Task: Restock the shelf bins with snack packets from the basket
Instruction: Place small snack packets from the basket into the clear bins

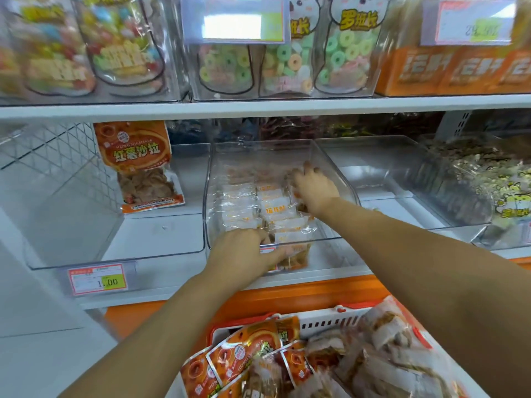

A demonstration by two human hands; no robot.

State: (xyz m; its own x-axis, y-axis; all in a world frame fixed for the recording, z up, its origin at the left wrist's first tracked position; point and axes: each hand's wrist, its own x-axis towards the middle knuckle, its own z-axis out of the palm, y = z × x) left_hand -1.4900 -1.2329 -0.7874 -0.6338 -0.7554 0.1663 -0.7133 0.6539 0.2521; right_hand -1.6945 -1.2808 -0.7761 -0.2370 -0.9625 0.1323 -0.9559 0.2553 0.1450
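Snack packets [270, 205] look light, crinkly, slippery; we'd pinch sealed edges. Our left hand [244, 248] grips one at the bin [287, 150] rim; right hand [314, 186] fingers, we cannot tell.

A shop: shelf [258, 109] bins [218, 156] of bagged sweets [281, 61] at 12 o'clock, price tag [97, 279] at 8.

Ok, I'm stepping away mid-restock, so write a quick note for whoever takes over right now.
Hands: left grip holds the front wall of the middle bin; right grip rests open, fingers spread, on the white packets inside it.
Done: middle bin partly filled; left bin has one orange packet standing in it.
Left: basket below holds many more packets to shelve.
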